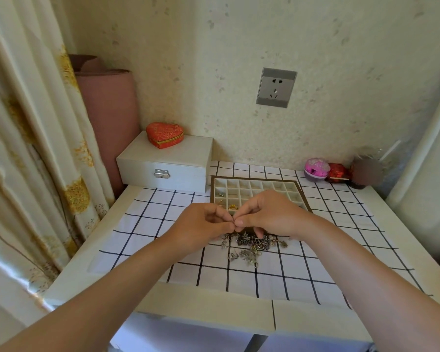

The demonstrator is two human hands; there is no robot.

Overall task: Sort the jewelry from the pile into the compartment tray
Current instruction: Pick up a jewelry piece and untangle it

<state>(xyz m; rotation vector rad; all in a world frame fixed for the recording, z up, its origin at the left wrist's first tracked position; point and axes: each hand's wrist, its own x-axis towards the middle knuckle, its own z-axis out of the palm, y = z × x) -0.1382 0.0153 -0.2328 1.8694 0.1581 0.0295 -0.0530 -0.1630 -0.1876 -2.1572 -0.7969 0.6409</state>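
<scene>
A pile of silver jewelry [252, 246] lies on the checked cloth in front of the compartment tray [254, 179]. The tray is cream inside with a brown rim; a gold ring [233, 206] and a few small pieces sit in its left cells. My left hand [201, 224] and my right hand [267, 214] meet above the pile, just in front of the tray. Both pinch one small silver piece [234, 221] between thumb and fingertips. The piece is too small to identify.
A white jewelry box [168, 165] with a red heart-shaped box [164, 134] on top stands at the back left. Pink and red trinkets [325, 170] sit at the back right by the wall. A curtain [36, 148] hangs on the left.
</scene>
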